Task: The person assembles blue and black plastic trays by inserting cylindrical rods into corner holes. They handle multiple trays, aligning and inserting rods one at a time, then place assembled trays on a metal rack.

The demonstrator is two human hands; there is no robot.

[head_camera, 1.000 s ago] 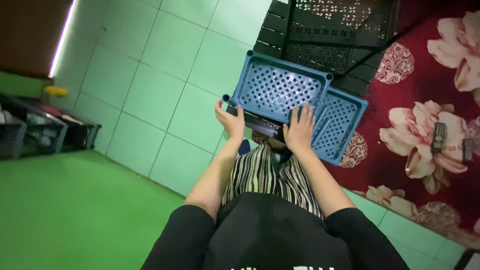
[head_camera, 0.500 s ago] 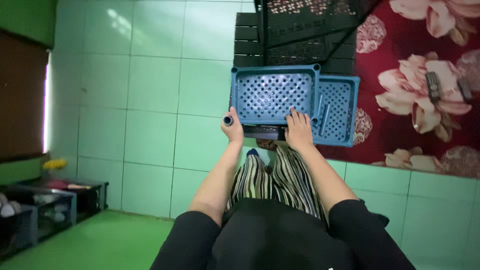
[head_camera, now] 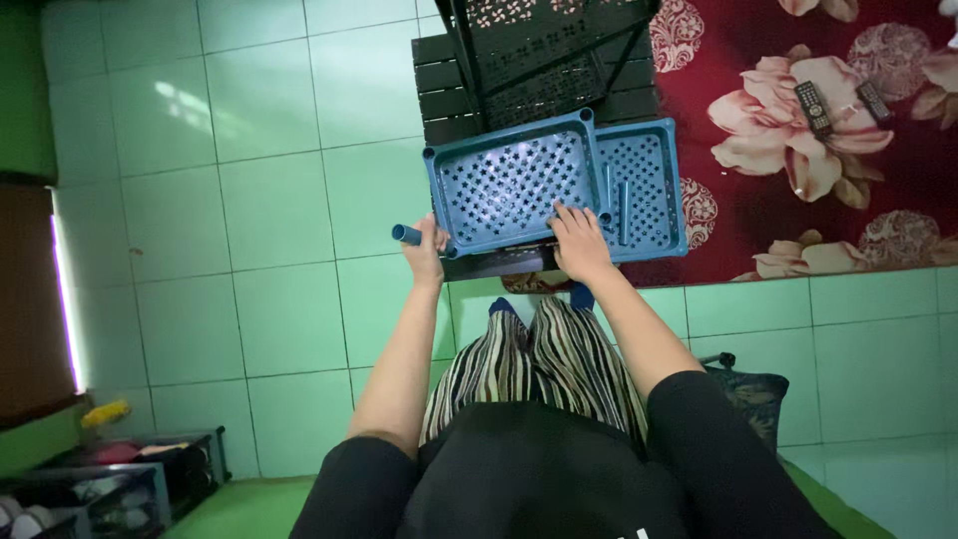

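I am sitting on the pale green tiled floor with my striped trousers stretched out ahead, and I am working at a blue perforated tray that is lying just past my knees. My left hand is wrapping its fingers around a short blue tube, which is sticking out sideways to the left of the tray's near corner, close to it; I cannot tell whether the tube is touching the corner socket. My right hand is resting on the tray's near right edge with its fingers spread flat over the holes, pressing rather than gripping. The tray is empty, its star-shaped holes showing light. A second blue tray of the same kind is lying under it and jutting out to the right; a blue tube is lying loose in it. Both are resting on a dark slatted piece, and beyond them black perforated shelves on a black frame are standing. To the right a dark red flowered rug is carrying two remote controls, side by side. At the lower left, a low rack by the wall is holding shoes.
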